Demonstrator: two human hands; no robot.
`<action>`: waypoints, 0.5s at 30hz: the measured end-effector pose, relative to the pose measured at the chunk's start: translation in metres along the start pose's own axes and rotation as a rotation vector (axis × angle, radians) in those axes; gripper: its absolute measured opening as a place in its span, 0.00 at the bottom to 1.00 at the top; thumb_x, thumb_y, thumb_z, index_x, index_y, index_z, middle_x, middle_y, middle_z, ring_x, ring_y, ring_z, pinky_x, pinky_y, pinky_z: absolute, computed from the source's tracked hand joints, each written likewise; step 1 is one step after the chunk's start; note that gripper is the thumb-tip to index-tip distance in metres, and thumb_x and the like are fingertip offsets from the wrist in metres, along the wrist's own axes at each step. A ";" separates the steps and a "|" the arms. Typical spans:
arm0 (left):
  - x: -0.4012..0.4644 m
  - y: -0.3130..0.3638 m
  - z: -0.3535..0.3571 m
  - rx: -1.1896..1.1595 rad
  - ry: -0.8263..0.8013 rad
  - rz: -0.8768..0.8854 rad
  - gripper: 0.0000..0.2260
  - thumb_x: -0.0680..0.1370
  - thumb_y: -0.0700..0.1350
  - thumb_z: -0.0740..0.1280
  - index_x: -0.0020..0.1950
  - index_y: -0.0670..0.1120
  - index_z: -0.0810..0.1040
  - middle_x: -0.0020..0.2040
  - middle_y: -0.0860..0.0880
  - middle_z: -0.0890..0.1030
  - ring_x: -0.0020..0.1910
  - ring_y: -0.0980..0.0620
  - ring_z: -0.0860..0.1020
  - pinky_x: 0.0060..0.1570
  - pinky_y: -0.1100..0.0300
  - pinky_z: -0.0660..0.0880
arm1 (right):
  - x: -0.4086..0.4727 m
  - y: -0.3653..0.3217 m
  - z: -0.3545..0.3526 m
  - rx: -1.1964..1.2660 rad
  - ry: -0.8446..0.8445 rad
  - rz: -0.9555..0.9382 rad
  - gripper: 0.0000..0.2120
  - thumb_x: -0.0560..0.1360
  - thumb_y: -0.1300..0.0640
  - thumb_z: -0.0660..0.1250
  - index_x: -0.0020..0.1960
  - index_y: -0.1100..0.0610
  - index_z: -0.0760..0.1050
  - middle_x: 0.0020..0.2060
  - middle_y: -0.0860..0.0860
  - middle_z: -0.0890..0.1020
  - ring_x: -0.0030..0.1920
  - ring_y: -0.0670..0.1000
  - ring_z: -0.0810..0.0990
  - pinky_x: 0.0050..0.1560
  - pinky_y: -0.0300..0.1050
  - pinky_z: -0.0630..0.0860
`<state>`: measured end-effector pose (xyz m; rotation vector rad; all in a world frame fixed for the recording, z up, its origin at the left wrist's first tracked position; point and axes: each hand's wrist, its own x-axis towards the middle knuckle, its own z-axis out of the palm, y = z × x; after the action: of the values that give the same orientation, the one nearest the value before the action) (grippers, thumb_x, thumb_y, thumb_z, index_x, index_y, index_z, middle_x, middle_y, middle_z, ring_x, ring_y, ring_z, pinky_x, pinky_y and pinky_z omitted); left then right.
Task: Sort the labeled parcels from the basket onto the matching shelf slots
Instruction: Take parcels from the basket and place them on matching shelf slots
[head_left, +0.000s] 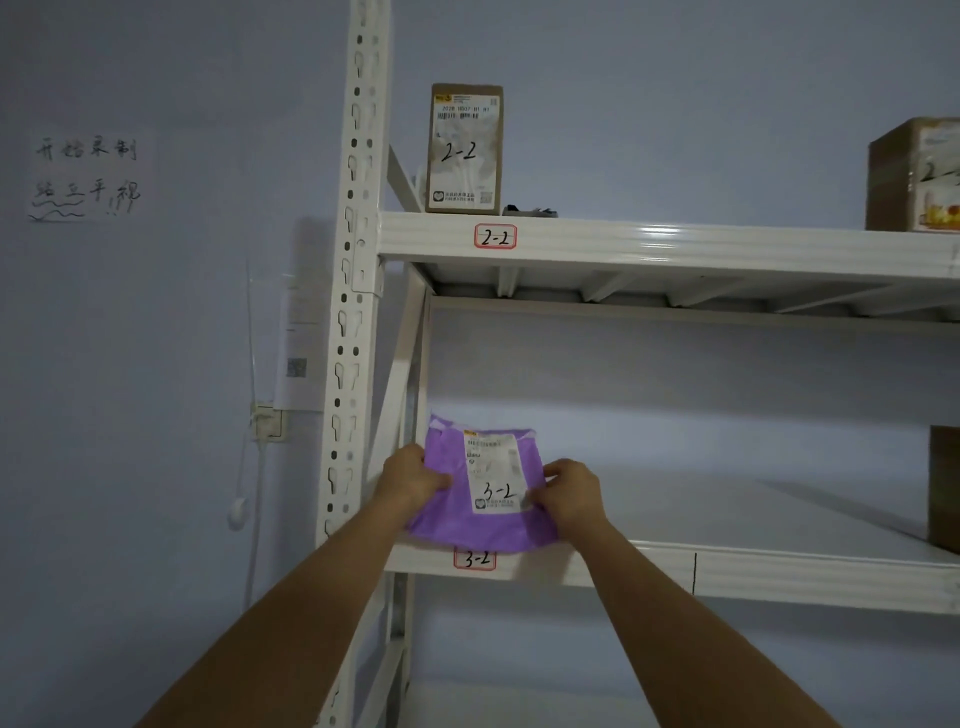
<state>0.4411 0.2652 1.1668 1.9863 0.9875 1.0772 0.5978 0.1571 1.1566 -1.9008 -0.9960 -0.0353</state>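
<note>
Left hand (413, 475) and right hand (569, 491) each pinch a side edge of the soft, crinkled purple mailer (480, 491) marked 3-2, standing on the smooth white shelf (779, 566) above tag 3-2 (474, 559).

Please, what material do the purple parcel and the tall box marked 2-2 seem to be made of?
The purple parcel looks like a soft plastic mailer bag with a matte sheen: it wrinkles and sags between the left hand and right hand. The tall box seems plain brown cardboard, stiff, with straight edges and a paper label.
</note>
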 end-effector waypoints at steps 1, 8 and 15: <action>0.003 -0.007 0.003 0.068 -0.037 -0.002 0.09 0.73 0.40 0.71 0.49 0.42 0.73 0.45 0.46 0.75 0.47 0.46 0.76 0.46 0.56 0.72 | 0.001 0.005 0.003 -0.041 -0.021 0.010 0.21 0.68 0.62 0.73 0.60 0.61 0.76 0.55 0.57 0.81 0.55 0.55 0.79 0.52 0.39 0.73; 0.015 -0.029 0.009 0.236 -0.044 0.047 0.17 0.72 0.46 0.73 0.54 0.43 0.70 0.48 0.47 0.75 0.46 0.49 0.74 0.44 0.58 0.70 | 0.008 0.017 0.012 -0.184 -0.082 -0.014 0.16 0.71 0.57 0.72 0.57 0.59 0.77 0.52 0.54 0.81 0.50 0.52 0.79 0.45 0.38 0.69; 0.019 -0.028 0.000 0.336 -0.079 0.187 0.24 0.73 0.49 0.71 0.64 0.43 0.69 0.60 0.44 0.72 0.58 0.45 0.74 0.56 0.54 0.72 | 0.004 0.014 0.014 -0.209 -0.059 -0.111 0.09 0.72 0.57 0.69 0.49 0.62 0.81 0.47 0.58 0.82 0.43 0.53 0.77 0.38 0.40 0.69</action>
<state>0.4401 0.2947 1.1507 2.4147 1.0077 0.9697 0.6043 0.1668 1.1402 -2.0429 -1.1751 -0.1541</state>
